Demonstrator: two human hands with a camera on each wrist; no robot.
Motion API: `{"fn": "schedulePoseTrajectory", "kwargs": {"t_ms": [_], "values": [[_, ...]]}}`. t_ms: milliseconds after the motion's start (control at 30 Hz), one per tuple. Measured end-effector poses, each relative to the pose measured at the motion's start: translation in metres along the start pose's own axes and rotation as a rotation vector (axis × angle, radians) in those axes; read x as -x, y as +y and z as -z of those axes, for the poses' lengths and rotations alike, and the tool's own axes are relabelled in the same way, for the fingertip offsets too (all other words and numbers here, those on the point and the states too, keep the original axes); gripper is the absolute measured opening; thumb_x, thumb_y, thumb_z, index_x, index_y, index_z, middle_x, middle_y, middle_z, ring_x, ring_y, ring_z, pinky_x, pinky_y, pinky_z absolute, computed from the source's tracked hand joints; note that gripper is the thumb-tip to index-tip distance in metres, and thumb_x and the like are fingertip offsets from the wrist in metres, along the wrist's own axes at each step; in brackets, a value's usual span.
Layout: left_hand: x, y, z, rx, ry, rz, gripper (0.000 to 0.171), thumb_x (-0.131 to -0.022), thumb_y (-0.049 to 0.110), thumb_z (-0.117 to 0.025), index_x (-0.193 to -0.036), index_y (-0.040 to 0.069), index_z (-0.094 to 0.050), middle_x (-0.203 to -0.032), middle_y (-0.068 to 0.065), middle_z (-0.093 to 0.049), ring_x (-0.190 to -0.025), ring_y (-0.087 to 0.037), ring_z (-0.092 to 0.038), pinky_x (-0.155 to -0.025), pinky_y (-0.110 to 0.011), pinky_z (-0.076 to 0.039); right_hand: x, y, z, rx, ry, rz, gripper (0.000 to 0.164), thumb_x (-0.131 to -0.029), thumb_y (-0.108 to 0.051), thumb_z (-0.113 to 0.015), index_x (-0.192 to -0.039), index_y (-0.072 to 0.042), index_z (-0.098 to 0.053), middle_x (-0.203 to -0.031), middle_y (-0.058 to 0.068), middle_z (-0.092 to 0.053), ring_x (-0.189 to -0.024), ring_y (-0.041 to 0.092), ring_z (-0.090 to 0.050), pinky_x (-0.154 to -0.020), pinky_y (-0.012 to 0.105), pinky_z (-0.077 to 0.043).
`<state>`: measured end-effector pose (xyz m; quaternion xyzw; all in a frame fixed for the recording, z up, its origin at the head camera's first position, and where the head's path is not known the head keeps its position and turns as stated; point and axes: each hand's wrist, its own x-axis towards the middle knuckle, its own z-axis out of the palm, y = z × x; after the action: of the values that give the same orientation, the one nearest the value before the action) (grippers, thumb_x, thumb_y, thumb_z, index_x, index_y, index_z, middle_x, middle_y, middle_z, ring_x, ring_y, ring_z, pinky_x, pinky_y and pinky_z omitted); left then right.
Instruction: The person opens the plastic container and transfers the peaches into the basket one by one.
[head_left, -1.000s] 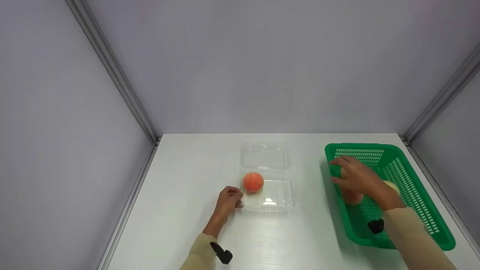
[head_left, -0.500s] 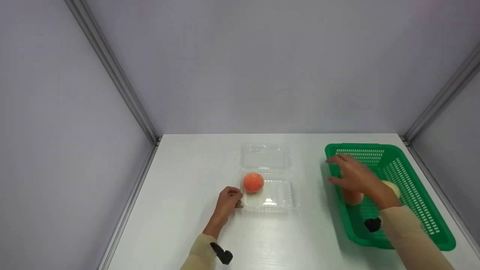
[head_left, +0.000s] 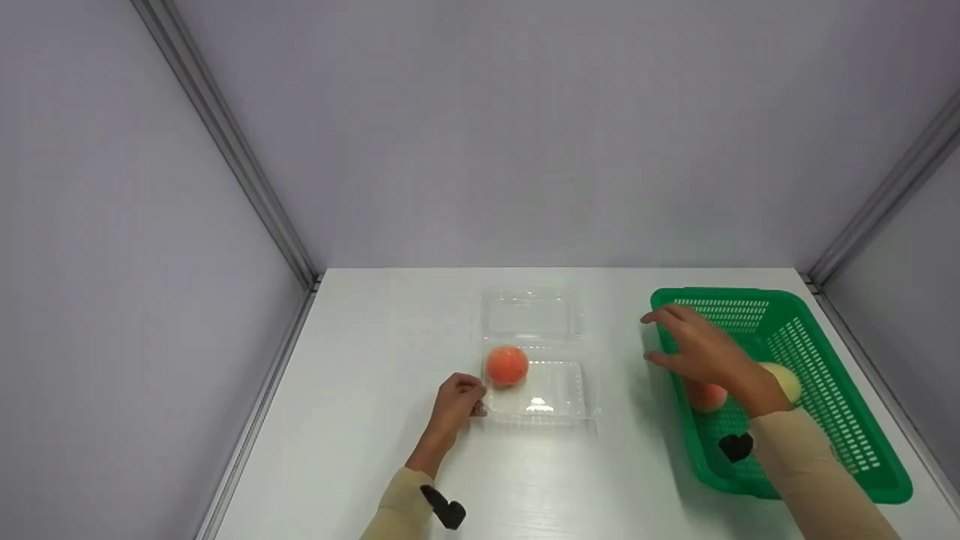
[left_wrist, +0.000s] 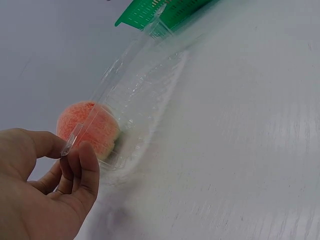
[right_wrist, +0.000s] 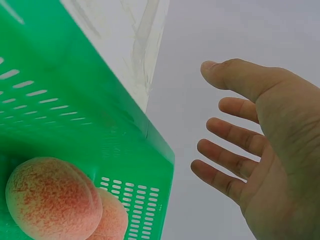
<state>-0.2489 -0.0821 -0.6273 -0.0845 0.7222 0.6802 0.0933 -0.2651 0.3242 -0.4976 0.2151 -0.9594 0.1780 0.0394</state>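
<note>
My left hand (head_left: 455,397) pinches the near-left edge of a clear plastic clamshell box (head_left: 553,390), thumb against fingertips. The box lies opened out on the table with its lid (head_left: 529,315) spread toward the back. A pinkish-orange peach (head_left: 507,365) sits in the left part of the base; the left wrist view shows this peach (left_wrist: 90,129) behind the clear rim. Over the left rim of the green basket (head_left: 847,405), my right hand (head_left: 705,352) hovers with fingers spread and nothing held. Below it in the basket are a reddish peach (head_left: 705,397) and a pale yellow fruit (head_left: 784,381), partly covered by the arm.
The basket stands at the right side of the white table (head_left: 375,330). In the right wrist view its wall (right_wrist: 115,100) rises between the peaches (right_wrist: 54,200) and my hand. Grey panels (head_left: 562,135) enclose the back and sides.
My right hand has drifted left from above the basket to over its left rim, uncovering more of the fruit below. The left hand, clamshell box and its peach have stayed put.
</note>
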Motion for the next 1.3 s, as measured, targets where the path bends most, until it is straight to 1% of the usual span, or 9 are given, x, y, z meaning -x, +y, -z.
{"fn": "schedulePoseTrajectory", "kwargs": {"t_ms": [267,400,500,633,767,867,1067,1167,1300], "values": [[0.001,-0.001,0.001,0.016,-0.006,-0.014,0.022,-0.101,0.009,-0.065,-0.117,-0.006,-0.06,-0.095,-0.015,-0.068,-0.072,-0.012,-0.06,-0.068,-0.027,-0.061,-0.003,-0.006,-0.001,0.005,0.017,0.024,0.053,-0.091,-0.02,-0.085,-0.137,-0.007,-0.063,-0.144,0.022,-0.06,-0.134,0.043,-0.055,-0.104,0.064,-0.056],[0.001,-0.002,0.002,0.014,-0.008,-0.012,0.025,-0.102,0.009,-0.065,-0.12,-0.007,-0.059,-0.094,-0.013,-0.067,-0.072,-0.013,-0.06,-0.07,-0.031,-0.062,-0.005,-0.008,-0.002,0.009,0.027,0.035,0.053,-0.091,-0.019,-0.086,-0.138,-0.007,-0.063,-0.142,0.02,-0.061,-0.133,0.042,-0.056,-0.102,0.062,-0.058],[0.0,-0.003,0.001,0.01,-0.007,-0.004,0.027,-0.102,0.01,-0.065,-0.121,-0.008,-0.059,-0.094,-0.013,-0.067,-0.072,-0.013,-0.06,-0.071,-0.032,-0.063,-0.005,-0.009,-0.003,0.006,0.023,0.027,0.053,-0.091,-0.02,-0.085,-0.138,-0.008,-0.063,-0.142,0.019,-0.061,-0.133,0.042,-0.056,-0.102,0.062,-0.058],[0.0,-0.003,0.001,0.008,-0.006,-0.009,0.027,-0.102,0.01,-0.064,-0.121,-0.008,-0.059,-0.095,-0.014,-0.067,-0.073,-0.013,-0.06,-0.071,-0.031,-0.062,-0.007,-0.011,-0.004,0.013,0.015,0.009,0.053,-0.092,-0.023,-0.085,-0.139,-0.011,-0.063,-0.143,0.018,-0.06,-0.133,0.041,-0.055,-0.1,0.061,-0.06],[0.001,-0.003,0.002,0.015,-0.024,-0.03,0.027,-0.103,0.01,-0.064,-0.122,-0.008,-0.059,-0.097,-0.017,-0.067,-0.074,-0.013,-0.06,-0.07,-0.028,-0.061,-0.009,-0.013,-0.005,0.029,0.015,0.014,0.053,-0.092,-0.024,-0.085,-0.139,-0.01,-0.063,-0.142,0.016,-0.062,-0.131,0.039,-0.057,-0.096,0.058,-0.062],[0.002,-0.003,0.002,0.023,-0.036,-0.039,0.028,-0.103,0.01,-0.063,-0.123,-0.009,-0.058,-0.097,-0.018,-0.067,-0.074,-0.013,-0.06,-0.071,-0.027,-0.061,-0.011,-0.016,-0.005,0.03,0.011,0.019,0.053,-0.092,-0.023,-0.085,-0.138,-0.009,-0.063,-0.14,0.016,-0.062,-0.131,0.04,-0.057,-0.098,0.058,-0.061],[0.002,-0.001,0.002,0.019,-0.033,-0.042,0.027,-0.103,0.009,-0.062,-0.123,-0.009,-0.058,-0.097,-0.019,-0.067,-0.073,-0.012,-0.06,-0.07,-0.027,-0.061,-0.016,-0.02,-0.004,-0.006,0.007,0.045,0.053,-0.092,-0.021,-0.085,-0.138,-0.007,-0.063,-0.141,0.018,-0.062,-0.134,0.041,-0.056,-0.107,0.062,-0.055],[0.001,-0.001,0.002,0.014,-0.028,-0.038,0.027,-0.103,0.009,-0.062,-0.122,-0.009,-0.058,-0.098,-0.019,-0.068,-0.073,-0.011,-0.06,-0.07,-0.027,-0.061,-0.018,-0.021,-0.006,-0.026,0.014,0.068,0.053,-0.092,-0.02,-0.085,-0.138,-0.006,-0.063,-0.142,0.019,-0.062,-0.133,0.042,-0.056,-0.108,0.062,-0.054],[0.001,-0.001,0.001,0.012,-0.019,-0.032,0.023,-0.103,0.009,-0.063,-0.12,-0.007,-0.059,-0.098,-0.019,-0.068,-0.073,-0.012,-0.06,-0.069,-0.026,-0.061,-0.02,-0.022,-0.007,-0.022,0.025,0.09,0.052,-0.092,-0.02,-0.084,-0.138,-0.006,-0.063,-0.141,0.02,-0.061,-0.132,0.042,-0.056,-0.105,0.062,-0.055]]}}
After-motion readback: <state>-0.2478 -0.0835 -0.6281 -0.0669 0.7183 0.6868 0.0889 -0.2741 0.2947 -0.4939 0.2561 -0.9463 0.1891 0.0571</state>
